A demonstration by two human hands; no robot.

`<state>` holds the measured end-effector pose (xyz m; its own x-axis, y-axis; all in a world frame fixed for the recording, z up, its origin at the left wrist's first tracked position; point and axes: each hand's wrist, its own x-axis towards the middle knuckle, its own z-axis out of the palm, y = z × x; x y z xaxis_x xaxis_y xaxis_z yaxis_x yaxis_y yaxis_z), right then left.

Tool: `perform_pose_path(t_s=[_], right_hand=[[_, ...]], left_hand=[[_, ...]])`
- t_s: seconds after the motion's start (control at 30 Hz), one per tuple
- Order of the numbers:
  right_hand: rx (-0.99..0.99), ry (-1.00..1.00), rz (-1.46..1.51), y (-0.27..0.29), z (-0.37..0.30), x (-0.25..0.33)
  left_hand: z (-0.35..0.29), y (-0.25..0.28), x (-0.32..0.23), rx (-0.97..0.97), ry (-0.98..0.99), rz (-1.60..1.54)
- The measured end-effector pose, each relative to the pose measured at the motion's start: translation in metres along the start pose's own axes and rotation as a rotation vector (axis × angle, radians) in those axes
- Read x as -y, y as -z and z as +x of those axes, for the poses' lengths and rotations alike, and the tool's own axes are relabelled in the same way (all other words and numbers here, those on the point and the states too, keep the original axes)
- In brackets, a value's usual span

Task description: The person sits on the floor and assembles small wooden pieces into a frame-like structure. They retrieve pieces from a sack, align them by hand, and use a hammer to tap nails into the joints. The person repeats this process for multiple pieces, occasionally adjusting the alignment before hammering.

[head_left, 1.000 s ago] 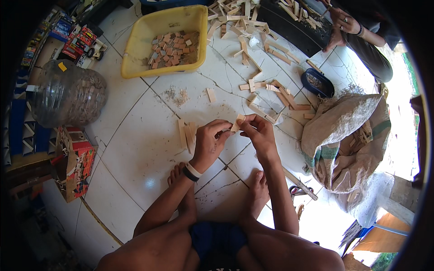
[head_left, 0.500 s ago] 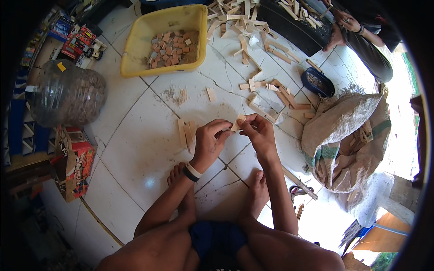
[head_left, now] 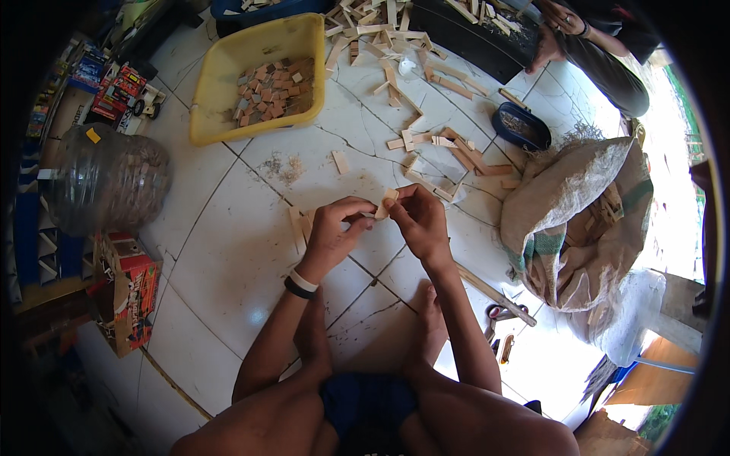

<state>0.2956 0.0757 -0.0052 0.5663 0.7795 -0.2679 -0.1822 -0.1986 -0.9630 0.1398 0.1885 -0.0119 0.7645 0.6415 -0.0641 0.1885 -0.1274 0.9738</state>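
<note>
My right hand point(head_left: 420, 224) pinches a small, flat, pale wooden block point(head_left: 387, 202) between thumb and fingers, in front of me above the tiled floor. The fingers of my left hand point(head_left: 334, 234) are curled, and their tips come up to the block's left edge. Whatever those tips may hold is too small to make out. Partly hidden behind my left hand, a few thin wooden strips point(head_left: 296, 228) lie on the floor. Farther off lies a single flat wooden piece point(head_left: 341, 162), beside a patch of sawdust point(head_left: 283, 169).
A yellow basin point(head_left: 199, 114) holds small wooden blocks. Left are a clear plastic jug point(head_left: 114, 182) and a red box point(head_left: 133, 285). Right are a woven sack point(head_left: 566, 186) of wood offcuts, a blue tray point(head_left: 523, 137), a stick point(head_left: 494, 295) and scissors point(head_left: 498, 313). Another person's hand point(head_left: 563, 19) shows far right.
The view has shifted slightly, so floor things appear a little farther left. Both hands stay together at the wooden block, which is now tilted more upright in my right fingers.
</note>
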Motion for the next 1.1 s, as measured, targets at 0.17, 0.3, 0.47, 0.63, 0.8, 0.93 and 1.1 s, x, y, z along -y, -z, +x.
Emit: perform_pose_path(t_s=[0.17, 0.3, 0.47, 0.63, 0.8, 0.93, 1.1], right_hand=[[-0.007, 0.011, -0.047, 0.001, -0.003, 0.0], [-0.002, 0.012, -0.074, -0.001, -0.005, 0.001], [-0.037, 0.038, -0.002, -0.003, -0.007, -0.003], [-0.025, 0.082, 0.005, -0.003, -0.005, -0.008], [-0.033, 0.1, 0.014, -0.004, -0.004, -0.01], [-0.034, 0.096, 0.015, -0.004, -0.006, -0.009], [-0.038, 0.082, 0.03, -0.004, -0.006, -0.012]], left_hand=[[0.016, 0.018, -0.008, 0.065, 0.076, -0.09], [0.032, 0.021, -0.019, 0.227, 0.109, -0.156], [0.03, 0.018, -0.021, 0.285, 0.193, -0.217], [0.01, 0.004, -0.015, 0.069, 0.041, -0.145], [-0.013, -0.012, -0.016, -0.163, -0.111, 0.091], [-0.017, -0.016, -0.014, -0.221, -0.246, 0.194], [-0.014, -0.014, -0.011, -0.225, -0.434, 0.323]])
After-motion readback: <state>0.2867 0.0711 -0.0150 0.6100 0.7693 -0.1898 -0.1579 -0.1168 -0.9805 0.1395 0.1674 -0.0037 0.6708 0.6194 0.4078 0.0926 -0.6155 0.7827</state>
